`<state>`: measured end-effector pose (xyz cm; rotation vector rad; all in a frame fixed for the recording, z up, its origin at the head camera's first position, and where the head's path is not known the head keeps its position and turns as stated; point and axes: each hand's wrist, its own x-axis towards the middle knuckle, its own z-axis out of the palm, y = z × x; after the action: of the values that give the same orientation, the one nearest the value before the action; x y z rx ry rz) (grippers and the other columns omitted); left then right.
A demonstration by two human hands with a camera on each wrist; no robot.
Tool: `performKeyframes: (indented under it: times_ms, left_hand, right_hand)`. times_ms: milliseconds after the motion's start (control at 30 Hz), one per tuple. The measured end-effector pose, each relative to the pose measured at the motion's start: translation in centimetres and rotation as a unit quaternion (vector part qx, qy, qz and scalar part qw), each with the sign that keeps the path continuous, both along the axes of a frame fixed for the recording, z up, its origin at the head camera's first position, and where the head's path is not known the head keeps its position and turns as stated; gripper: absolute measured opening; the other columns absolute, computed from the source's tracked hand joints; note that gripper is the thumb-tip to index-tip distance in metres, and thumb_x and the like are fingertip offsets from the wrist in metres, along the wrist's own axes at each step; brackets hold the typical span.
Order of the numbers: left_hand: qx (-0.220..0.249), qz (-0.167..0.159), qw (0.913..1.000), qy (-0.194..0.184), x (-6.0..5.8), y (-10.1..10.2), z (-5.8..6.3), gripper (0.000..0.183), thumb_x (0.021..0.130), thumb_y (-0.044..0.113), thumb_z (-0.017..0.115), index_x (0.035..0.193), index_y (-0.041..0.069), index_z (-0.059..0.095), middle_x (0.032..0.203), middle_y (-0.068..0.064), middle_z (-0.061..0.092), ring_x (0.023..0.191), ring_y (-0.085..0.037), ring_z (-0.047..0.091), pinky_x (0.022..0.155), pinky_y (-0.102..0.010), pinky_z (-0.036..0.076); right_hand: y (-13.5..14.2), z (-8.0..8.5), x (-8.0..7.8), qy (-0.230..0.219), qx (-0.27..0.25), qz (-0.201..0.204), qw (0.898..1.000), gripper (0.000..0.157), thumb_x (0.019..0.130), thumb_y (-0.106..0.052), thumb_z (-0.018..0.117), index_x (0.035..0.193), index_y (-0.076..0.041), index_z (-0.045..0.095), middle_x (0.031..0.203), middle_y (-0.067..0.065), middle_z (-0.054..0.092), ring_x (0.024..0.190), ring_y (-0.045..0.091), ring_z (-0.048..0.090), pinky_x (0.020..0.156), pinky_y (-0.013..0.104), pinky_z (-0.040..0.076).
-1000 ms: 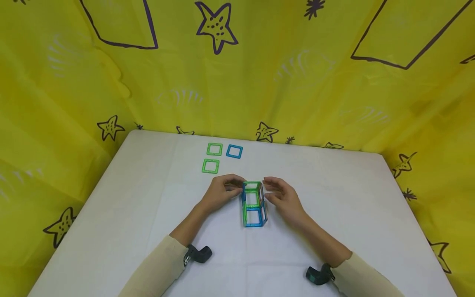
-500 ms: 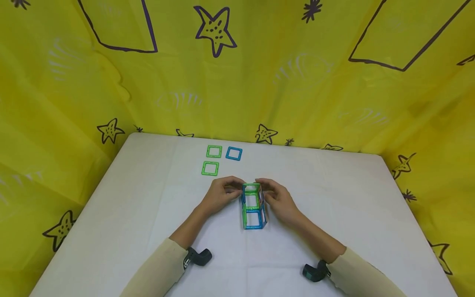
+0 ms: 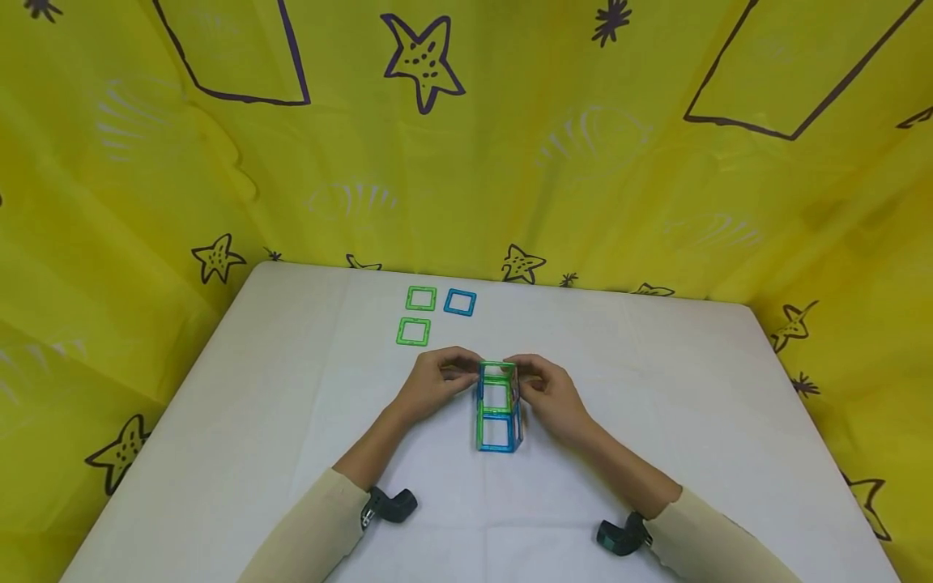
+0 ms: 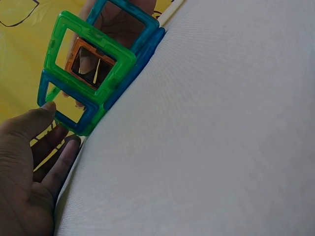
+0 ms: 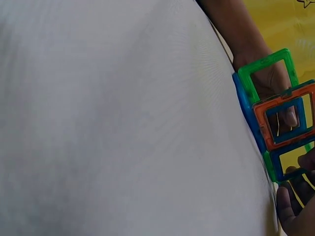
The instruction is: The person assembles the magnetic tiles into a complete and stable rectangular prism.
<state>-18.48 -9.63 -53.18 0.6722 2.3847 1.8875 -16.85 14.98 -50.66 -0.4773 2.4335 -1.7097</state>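
Observation:
A small box-like structure of square magnetic tiles stands mid-table in the head view, with green and blue frames towards me. Its right side carries an orange tile. My left hand pinches the far left part: in the left wrist view, the thumb lies on the edge of a blue tile with fingers behind it. From the other side, my right hand pinches the far right part; the right wrist view shows its thumb on a tile's edge. Some right fingertips are hidden behind the structure in the head view.
Beyond the left hand, two green tiles and a blue tile lie flat on the white-covered table. A yellow patterned curtain hangs around the back and sides. Black wrist cameras sit on both forearms.
My right hand, apart from the structure a second ago, has moved left and taken hold of its far right part. The left hand stays at its side; the structure keeps its place.

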Motion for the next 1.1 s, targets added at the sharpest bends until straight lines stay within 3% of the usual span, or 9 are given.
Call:
performKeyframes:
  times_ms: [367,800,1100]
  left_hand:
    - [-0.003,0.010,0.9999,0.003,0.0,0.1,0.0,0.021,0.096,0.002,0.075,0.117,0.004,0.075,0.115,-0.006,0.075,0.105,-0.019,0.073,0.090,-0.030,0.058]
    - [0.002,0.005,0.9999,0.008,0.0,0.1,0.0,0.019,0.096,0.001,0.074,0.115,0.004,0.076,0.114,-0.007,0.076,0.105,-0.020,0.073,0.089,-0.031,0.058]
    - [-0.001,0.009,0.9999,0.014,0.0,0.0,-0.1,0.018,0.097,0.001,0.072,0.114,0.005,0.076,0.113,-0.005,0.076,0.108,-0.018,0.072,0.089,-0.030,0.058]
  right_hand:
    - [1.1,0.0,0.4,-0.005,0.016,-0.026,1.000,0.032,0.093,0.008,0.066,0.124,0.000,0.069,0.119,0.013,0.072,0.108,0.026,0.066,0.085,0.028,0.054]
    - [3.4,0.8,1.4,0.000,0.071,0.010,0.997,0.040,0.088,0.001,0.079,0.127,-0.001,0.066,0.115,0.012,0.070,0.096,0.026,0.061,0.079,0.027,0.052]
    - [4.5,0.8,2.3,0.012,0.081,0.037,0.996,0.052,0.086,-0.002,0.084,0.133,-0.004,0.062,0.116,0.011,0.068,0.098,0.027,0.062,0.082,0.031,0.054]
